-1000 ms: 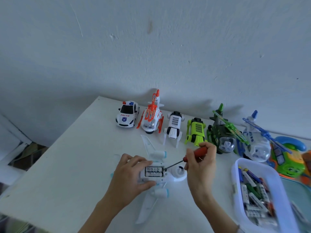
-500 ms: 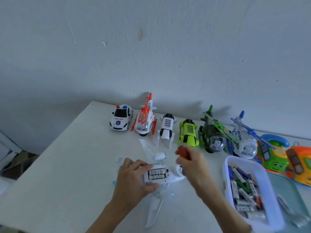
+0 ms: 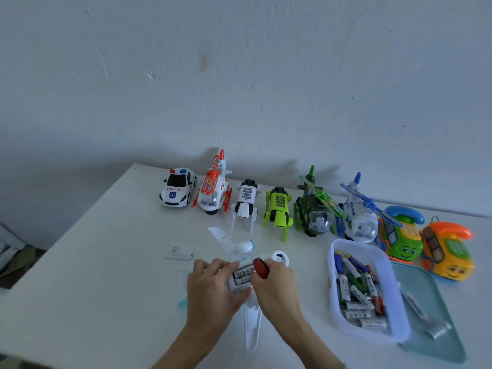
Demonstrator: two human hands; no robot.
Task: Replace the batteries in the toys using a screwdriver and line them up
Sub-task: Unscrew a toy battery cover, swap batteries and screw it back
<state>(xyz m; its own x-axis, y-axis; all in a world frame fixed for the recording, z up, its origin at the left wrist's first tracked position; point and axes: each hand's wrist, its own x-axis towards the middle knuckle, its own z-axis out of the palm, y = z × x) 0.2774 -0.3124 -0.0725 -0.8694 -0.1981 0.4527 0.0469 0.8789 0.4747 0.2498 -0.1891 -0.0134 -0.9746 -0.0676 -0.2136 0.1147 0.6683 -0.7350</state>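
Observation:
A white toy airplane (image 3: pixel 241 247) lies belly up on the white table (image 3: pixel 106 262), its battery bay (image 3: pixel 243 274) open with batteries showing. My left hand (image 3: pixel 213 284) grips the fuselage from the left. My right hand (image 3: pixel 277 284) holds the red-handled screwdriver (image 3: pixel 261 267) over the bay; the shaft is hidden. A small white battery cover (image 3: pixel 179 253) lies to the left. A white tub (image 3: pixel 394 310) at right holds several batteries (image 3: pixel 356 286).
Along the wall stand a police car (image 3: pixel 177 191), an orange helicopter (image 3: pixel 214 190), a white robot dog (image 3: pixel 246 202), a green robot dog (image 3: pixel 278 210), a green helicopter (image 3: pixel 315 209), a blue helicopter (image 3: pixel 358 214) and two toy phones (image 3: pixel 447 253). A teal tray (image 3: pixel 431 302) holds loose batteries.
My right hand has swung the screwdriver from beside the plane's nose to right over the battery bay. The view has tilted. My left hand keeps its hold on the fuselage.

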